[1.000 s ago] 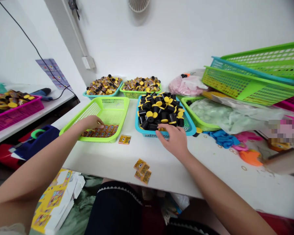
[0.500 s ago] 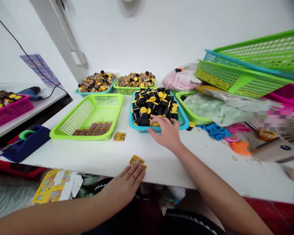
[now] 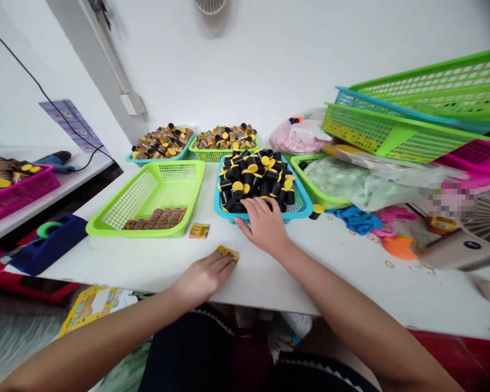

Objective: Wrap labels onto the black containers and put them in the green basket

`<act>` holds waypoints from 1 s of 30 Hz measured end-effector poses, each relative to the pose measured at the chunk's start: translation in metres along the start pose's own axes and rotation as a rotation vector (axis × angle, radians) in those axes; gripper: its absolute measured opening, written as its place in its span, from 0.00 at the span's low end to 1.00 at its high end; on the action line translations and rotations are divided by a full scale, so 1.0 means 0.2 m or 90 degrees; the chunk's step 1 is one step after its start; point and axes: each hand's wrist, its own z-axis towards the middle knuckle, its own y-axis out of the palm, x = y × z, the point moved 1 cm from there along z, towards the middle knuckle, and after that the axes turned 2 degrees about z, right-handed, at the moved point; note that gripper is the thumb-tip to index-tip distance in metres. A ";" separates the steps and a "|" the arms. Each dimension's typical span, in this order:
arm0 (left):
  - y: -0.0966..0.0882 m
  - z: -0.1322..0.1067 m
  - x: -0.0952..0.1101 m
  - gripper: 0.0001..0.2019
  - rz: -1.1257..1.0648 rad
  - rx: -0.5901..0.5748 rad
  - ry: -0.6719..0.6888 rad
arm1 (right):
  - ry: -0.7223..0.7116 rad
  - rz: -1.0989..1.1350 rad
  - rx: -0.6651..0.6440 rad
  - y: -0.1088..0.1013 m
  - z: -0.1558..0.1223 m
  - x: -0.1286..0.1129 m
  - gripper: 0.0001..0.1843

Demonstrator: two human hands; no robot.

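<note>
My left hand [image 3: 206,276] rests low over the table, its fingers together on a small stack of yellow printed labels [image 3: 227,252], which sticks out past the fingertips. The underside of the stack is hidden. My right hand [image 3: 266,224] reaches to the front rim of a blue basket [image 3: 292,215] heaped with black canisters with yellow lids [image 3: 253,173]. Its fingers bend over the nearest canisters while the thumb stays apart outside the rim. Another yellow label stack [image 3: 198,231] lies between the blue basket and a green basket [image 3: 96,228] holding rows of labelled canisters [image 3: 163,216].
Two baskets of labelled canisters [image 3: 163,142] [image 3: 225,137] stand against the wall. A blue tape dispenser [image 3: 51,245] is at the left edge. One loose canister [image 3: 316,211], balloons [image 3: 357,219], a fan [image 3: 465,239] and stacked baskets [image 3: 392,128] occupy the right.
My left hand has slid away from the table's front edge, and the label stack has moved with it. My right hand has shifted slightly left and down, its fingers now lower at the canisters.
</note>
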 end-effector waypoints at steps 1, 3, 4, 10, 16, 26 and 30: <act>0.02 0.02 -0.04 0.18 -0.059 0.000 -0.039 | -0.004 0.009 0.010 0.00 0.00 0.01 0.24; 0.04 0.05 -0.09 0.18 -0.183 0.007 -0.120 | 0.000 0.030 0.034 -0.02 0.00 0.02 0.20; 0.04 0.06 -0.11 0.17 -0.236 0.013 -0.145 | 0.006 0.041 0.041 -0.02 0.00 0.02 0.19; 0.00 0.01 -0.09 0.30 -0.235 0.001 -0.181 | 0.034 0.050 0.000 -0.05 0.00 0.02 0.18; 0.01 -0.19 0.14 0.23 0.039 0.000 -0.063 | 0.003 0.061 -0.019 -0.04 0.00 0.04 0.19; -0.27 -0.07 0.13 0.26 -0.250 0.006 -0.142 | -0.024 0.153 -0.008 -0.11 0.00 0.08 0.19; -0.26 0.27 -0.06 0.12 -0.397 0.148 -0.204 | -0.049 0.089 -0.068 -0.12 -0.01 0.09 0.21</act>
